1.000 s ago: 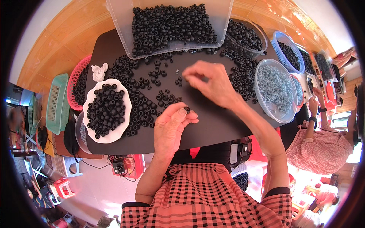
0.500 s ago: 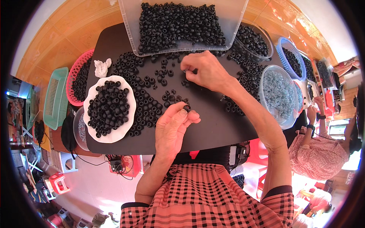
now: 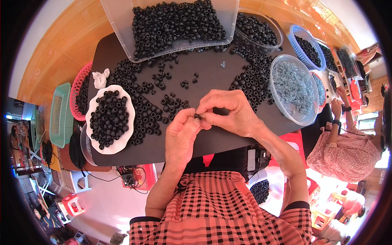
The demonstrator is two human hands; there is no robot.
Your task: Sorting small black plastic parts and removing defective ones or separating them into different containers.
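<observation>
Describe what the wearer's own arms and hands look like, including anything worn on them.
The left hand and right hand are bare, without gloves. The forearms are uncovered too, with no watch or cable showing on them. Above them are short coral-red fabric sleeves with a black checked pattern, each edged with a plain dark trim band.

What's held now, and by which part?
A small black piece is in the left hand, pinched between thumb and fingers; its gripped part is hidden. The right hand has fingertips there; whether it holds anything is unclear.
</observation>
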